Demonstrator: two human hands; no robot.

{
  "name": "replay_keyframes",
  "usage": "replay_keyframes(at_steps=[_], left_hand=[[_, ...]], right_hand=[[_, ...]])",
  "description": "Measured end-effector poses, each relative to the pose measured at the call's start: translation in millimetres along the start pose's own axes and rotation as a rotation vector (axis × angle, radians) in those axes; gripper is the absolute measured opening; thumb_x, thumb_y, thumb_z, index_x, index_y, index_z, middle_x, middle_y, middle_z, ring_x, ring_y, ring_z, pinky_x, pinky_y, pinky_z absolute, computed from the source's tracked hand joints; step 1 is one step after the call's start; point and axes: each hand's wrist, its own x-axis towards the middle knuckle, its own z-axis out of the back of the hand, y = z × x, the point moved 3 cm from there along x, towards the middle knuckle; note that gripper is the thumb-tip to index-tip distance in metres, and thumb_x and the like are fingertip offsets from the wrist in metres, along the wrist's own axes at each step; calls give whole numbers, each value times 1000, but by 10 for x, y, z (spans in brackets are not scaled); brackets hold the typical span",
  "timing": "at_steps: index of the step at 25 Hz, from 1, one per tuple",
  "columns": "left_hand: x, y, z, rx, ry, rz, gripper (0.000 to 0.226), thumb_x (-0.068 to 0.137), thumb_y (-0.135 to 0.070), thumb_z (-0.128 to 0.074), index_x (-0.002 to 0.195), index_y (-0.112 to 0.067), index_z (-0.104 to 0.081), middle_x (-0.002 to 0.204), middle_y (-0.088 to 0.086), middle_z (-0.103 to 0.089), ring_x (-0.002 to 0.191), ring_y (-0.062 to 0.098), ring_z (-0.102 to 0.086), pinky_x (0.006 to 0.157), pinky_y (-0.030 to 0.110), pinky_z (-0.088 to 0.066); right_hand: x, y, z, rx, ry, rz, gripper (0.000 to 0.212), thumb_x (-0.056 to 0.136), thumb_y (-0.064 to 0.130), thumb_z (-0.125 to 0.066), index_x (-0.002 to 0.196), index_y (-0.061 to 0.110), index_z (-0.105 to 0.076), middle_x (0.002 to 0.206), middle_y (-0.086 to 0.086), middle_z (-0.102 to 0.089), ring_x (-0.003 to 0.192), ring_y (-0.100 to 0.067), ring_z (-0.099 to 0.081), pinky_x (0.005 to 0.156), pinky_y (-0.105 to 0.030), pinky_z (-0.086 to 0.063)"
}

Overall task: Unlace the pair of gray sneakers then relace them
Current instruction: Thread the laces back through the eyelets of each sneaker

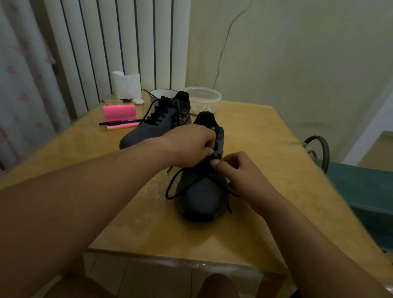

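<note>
Two dark gray sneakers stand on the wooden table. The near sneaker points its toe toward me, and its black lace hangs loose over the toe on both sides. My left hand grips the eyelet flap on the sneaker's upper. My right hand pinches the lace at the eyelets, right beside the left hand's fingers. The far sneaker sits behind and to the left, its lace still threaded through the eyelets.
A pink notepad with a black pen lies at the back left. Behind the shoes stand a white bowl, a clear plastic tub and a tissue roll. A green chair is at the right.
</note>
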Motion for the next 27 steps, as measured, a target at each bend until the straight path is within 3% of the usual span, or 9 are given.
replay_keyframes(at_steps=[4,9,12,14,16,18,21,24,27], left_hand=[[-36,-6,35,23,7,-42,12,105,-37,-59,98,-28,-58,104,-6,-47,91,17,-53,84,40,-50],[-197,78,155,351,-289,-154,22,108,-38,-52,111,-17,-58,117,5,-46,85,23,-50,77,37,-40],[-347,408,312,293,-456,-21,22,107,-33,-54,110,-12,-59,115,10,-49,93,27,-53,78,40,-42],[-497,707,385,253,-551,193,20,107,-28,-54,108,-8,-58,110,13,-53,96,31,-55,78,42,-44],[-655,954,333,28,-590,483,14,108,-23,-52,108,-9,-53,104,14,-58,94,33,-58,76,46,-47],[-745,1010,157,-298,-478,605,16,111,-23,-46,99,-13,-49,94,11,-56,83,28,-54,72,42,-42],[-821,898,-28,-633,-264,512,31,107,-42,-55,93,-16,-65,88,4,-62,79,21,-57,74,34,-41],[-823,681,69,-1007,-320,411,34,105,-37,-59,74,-21,-63,85,1,-62,80,18,-57,73,34,-40],[-656,383,264,-1836,-395,232,46,105,-20,-47,60,-18,-55,95,12,-70,99,25,-69,77,36,-57]], right_hand=[[59,-12,-121,-103,-66,0,79,83,70,-70,137,20,-44,117,-1,-64,98,-17,-68,82,-46,-62],[42,-100,-152,-158,-77,56,66,89,72,-63,128,19,-54,118,2,-62,99,-14,-66,82,-45,-60],[56,-111,-154,-204,-87,62,60,91,70,-62,125,20,-55,115,3,-62,99,-15,-64,83,-44,-59],[67,-126,-158,-207,-75,79,58,91,72,-60,122,23,-58,113,6,-64,100,-15,-66,80,-41,-58],[65,-117,-165,-191,-50,93,57,90,76,-58,115,24,-61,106,6,-68,94,-17,-69,71,-36,-55],[45,-88,-156,-188,-45,80,60,90,78,-56,114,23,-57,103,5,-65,91,-17,-66,69,-35,-51],[3,-57,-102,-121,-43,63,54,95,70,-57,123,24,-54,111,8,-64,97,-8,-64,71,-31,-50],[9,-72,-68,-50,-3,64,54,94,67,-60,128,25,-57,117,8,-67,102,-10,-66,74,-30,-50],[21,-85,-92,-104,-17,71,58,91,75,-58,122,26,-61,114,7,-68,104,-14,-67,84,-39,-55]])
